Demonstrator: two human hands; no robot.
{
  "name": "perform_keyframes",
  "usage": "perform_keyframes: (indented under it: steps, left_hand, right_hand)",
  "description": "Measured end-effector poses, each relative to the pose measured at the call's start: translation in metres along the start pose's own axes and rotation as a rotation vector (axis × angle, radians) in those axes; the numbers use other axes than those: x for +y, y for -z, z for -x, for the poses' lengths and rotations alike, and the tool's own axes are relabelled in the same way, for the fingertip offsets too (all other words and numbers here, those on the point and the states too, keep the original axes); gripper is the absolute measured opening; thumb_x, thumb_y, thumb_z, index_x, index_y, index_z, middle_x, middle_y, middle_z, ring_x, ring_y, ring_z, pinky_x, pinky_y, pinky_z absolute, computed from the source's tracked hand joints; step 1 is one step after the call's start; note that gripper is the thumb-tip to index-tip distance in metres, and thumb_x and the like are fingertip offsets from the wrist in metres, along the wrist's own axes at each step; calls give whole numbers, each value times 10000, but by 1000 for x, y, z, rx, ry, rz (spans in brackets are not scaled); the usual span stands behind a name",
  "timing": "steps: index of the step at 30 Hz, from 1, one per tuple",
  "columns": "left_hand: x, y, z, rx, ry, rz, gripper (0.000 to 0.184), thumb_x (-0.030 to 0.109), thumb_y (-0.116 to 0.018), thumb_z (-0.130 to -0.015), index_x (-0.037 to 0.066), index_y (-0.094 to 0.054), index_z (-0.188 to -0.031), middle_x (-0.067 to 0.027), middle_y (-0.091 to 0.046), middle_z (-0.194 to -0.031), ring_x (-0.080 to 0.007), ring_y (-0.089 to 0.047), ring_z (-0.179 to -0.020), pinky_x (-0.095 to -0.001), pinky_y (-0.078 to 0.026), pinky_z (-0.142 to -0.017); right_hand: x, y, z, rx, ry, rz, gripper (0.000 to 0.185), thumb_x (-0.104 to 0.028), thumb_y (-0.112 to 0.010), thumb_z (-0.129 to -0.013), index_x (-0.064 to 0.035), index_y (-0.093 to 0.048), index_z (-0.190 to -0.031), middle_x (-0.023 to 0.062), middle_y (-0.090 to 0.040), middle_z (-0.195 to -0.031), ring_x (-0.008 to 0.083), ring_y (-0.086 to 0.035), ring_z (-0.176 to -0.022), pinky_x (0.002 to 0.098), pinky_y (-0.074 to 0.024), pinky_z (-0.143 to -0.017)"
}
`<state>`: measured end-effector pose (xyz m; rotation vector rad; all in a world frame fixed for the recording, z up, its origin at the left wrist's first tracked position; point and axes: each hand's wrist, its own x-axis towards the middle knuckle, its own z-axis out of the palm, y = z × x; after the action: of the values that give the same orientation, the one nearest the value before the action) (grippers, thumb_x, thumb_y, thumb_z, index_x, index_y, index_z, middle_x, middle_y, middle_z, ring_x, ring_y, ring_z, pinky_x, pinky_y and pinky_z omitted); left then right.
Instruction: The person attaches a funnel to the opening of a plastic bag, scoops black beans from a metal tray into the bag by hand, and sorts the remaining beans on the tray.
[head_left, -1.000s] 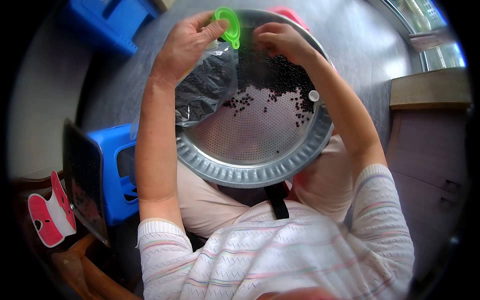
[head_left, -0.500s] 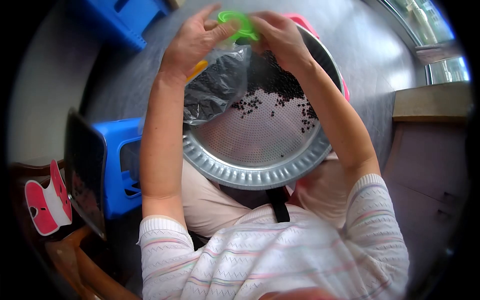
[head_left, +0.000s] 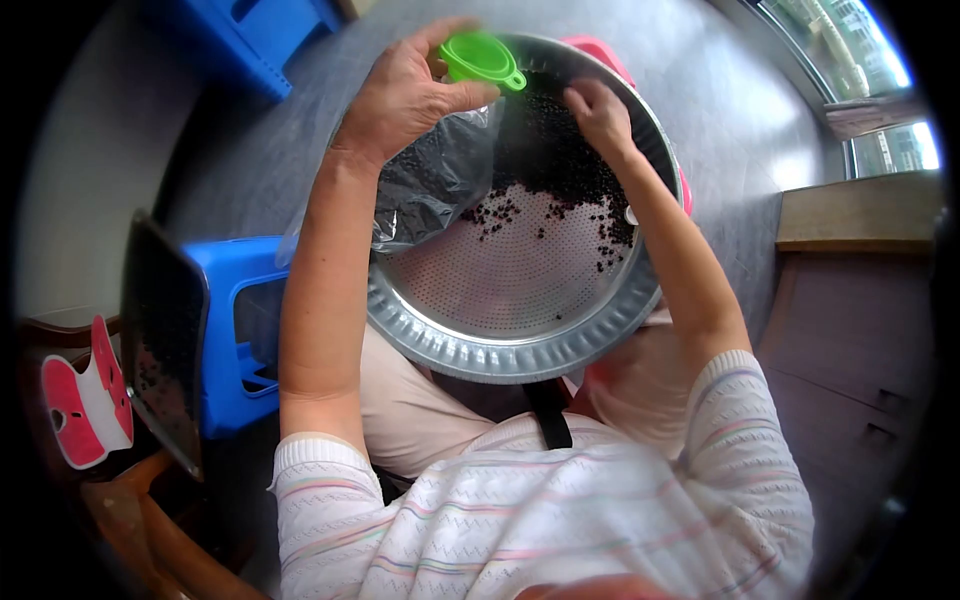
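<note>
My left hand (head_left: 405, 95) grips the rim of a green funnel (head_left: 480, 58) with a small tab, held above the far side of a metal pan. My right hand (head_left: 603, 115) is over the dark berries (head_left: 555, 150) heaped at the pan's far side. Its fingers are curled together, and whatever they may hold is hidden. Below my left hand a clear plastic bag (head_left: 425, 205) lies over the pan's left side. The round metal pan (head_left: 480, 362) has a perforated bottom, and scattered berries lie toward its middle.
On the left, a blue stool (head_left: 232, 330) stands beside a dark tray (head_left: 165, 340) of berries and a pink-and-white object (head_left: 85, 410). Another blue stool (head_left: 265, 45) is at the upper left. Wooden drawers (head_left: 840, 340) stand on the right. Pink plastic (head_left: 600, 58) shows behind the pan.
My right hand has let go of the funnel and moved right and down over the berries. The funnel stays in my left hand, its opening now plainer to see.
</note>
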<state>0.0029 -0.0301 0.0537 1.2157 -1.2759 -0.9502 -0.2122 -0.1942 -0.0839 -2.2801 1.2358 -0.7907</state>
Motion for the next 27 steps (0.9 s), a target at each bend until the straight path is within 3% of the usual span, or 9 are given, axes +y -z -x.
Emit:
perform_keyframes:
  steps: [2,5,7,12,15,16,19,23,27]
  left_hand:
    - [0,-1,0,5,-14,-19,553,12,-729,-742,59,-517,-1251,-34,-625,-1046,-121,-592,-968,-252,-507,-867]
    - [2,-4,1,36,-31,-90,531,-5,-718,-745,69,-535,-1237,-28,-624,-1051,-118,-590,-975,-253,-506,-869]
    - [1,-4,1,42,-24,-79,515,-14,-706,-752,71,-541,-1232,-25,-622,-1055,-118,-588,-980,-252,-505,-873]
    - [2,-4,-1,60,-13,-76,500,-25,-685,-768,74,-540,-1237,-20,-619,-1059,-116,-583,-987,-250,-503,-875]
    - [2,-5,0,84,-5,-137,508,-27,-678,-772,75,-532,-1248,-14,-617,-1047,-112,-581,-977,-248,-499,-870]
    - [2,-5,0,88,-8,-141,513,-26,-678,-772,75,-528,-1252,-12,-616,-1042,-111,-580,-973,-247,-497,-869]
    - [-4,-4,-2,107,-71,-139,532,61,-716,-764,31,-515,-1256,-39,-653,-977,-105,-604,-887,-237,-491,-799]
    - [-3,-3,-1,118,-89,-137,562,98,-730,-761,-8,-496,-1261,-65,-671,-944,-105,-617,-848,-231,-487,-763]
    - [3,-4,0,95,-9,-132,578,-22,-684,-755,64,-488,-1292,-8,-615,-1026,-111,-581,-958,-246,-485,-860]
  right_hand:
    - [4,-9,19,-66,-89,182,421,-454,-600,-821,-145,-615,-1107,81,-578,-1166,269,-519,-1102,454,-416,-887]
    - [2,-34,43,105,175,315,355,-419,-611,-814,-163,-633,-1061,45,-581,-1132,270,-511,-1083,433,-413,-875]
    - [-4,-38,47,27,155,359,250,-377,-614,-818,-149,-641,-915,29,-586,-1088,250,-535,-997,406,-442,-792]
    - [2,-40,33,34,46,253,279,-392,-596,-857,-115,-631,-858,72,-623,-797,227,-577,-621,363,-468,-581]
    - [17,-47,19,-19,-270,-368,307,-369,-573,-894,-76,-604,-806,57,-603,-702,157,-516,-485,319,-433,-480]
    - [-17,-19,23,-145,-518,-715,289,-327,-558,-913,-72,-573,-779,18,-557,-672,91,-449,-455,262,-360,-404]
    - [-39,1,19,-142,-668,-1244,224,-309,-564,-914,-98,-560,-840,-14,-479,-632,73,-387,-452,230,-273,-371]
    - [-81,31,-1,-202,-574,-1521,229,-303,-538,-923,-91,-523,-841,-11,-468,-636,83,-392,-477,236,-286,-396]
    - [-133,57,-26,-258,-392,-1691,213,-278,-527,-926,-78,-517,-854,0,-490,-675,92,-413,-513,242,-299,-426]
